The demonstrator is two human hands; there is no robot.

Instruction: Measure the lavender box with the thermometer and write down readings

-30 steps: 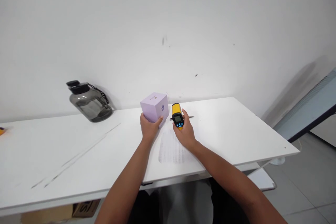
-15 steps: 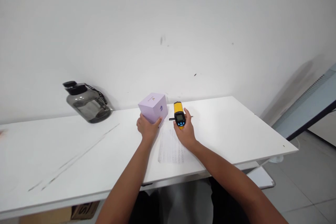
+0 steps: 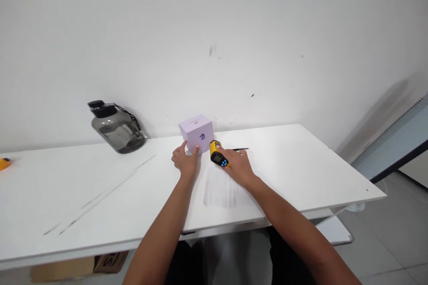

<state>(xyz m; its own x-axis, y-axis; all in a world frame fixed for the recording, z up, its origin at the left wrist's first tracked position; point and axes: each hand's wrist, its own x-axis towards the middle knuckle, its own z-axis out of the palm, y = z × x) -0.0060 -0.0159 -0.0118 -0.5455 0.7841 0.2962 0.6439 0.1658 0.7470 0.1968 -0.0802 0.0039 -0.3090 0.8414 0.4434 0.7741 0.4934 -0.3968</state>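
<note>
A pale purple box (image 3: pixel 203 136) with a dark purple emblem stands upright near the back of the white table. My left hand (image 3: pixel 185 161) is at its lower front left corner, with the thumb against the front face and the fingers at the left side. In my right hand (image 3: pixel 240 165) is a yellow and black infrared thermometer (image 3: pixel 217 156), tilted to the left beside the box. Its dark screen and blue buttons face me. Below both hands lies a printed paper sheet (image 3: pixel 220 189). A dark pen (image 3: pixel 240 148) lies behind my right hand, partly hidden by it.
A grey transparent water bottle (image 3: pixel 118 129) with a black cap stands by the wall on the left. An orange object (image 3: pixel 4 163) shows at the far left edge. The white table (image 3: pixel 301 169) ends on the right, near a slanted panel (image 3: pixel 394 142). Cardboard boxes (image 3: pixel 110 262) are underneath.
The box has turned so its emblem faces more toward me, and my left hand has shifted its hold. My right hand has tilted the thermometer leftward, closer to the box. The view has shifted slightly.
</note>
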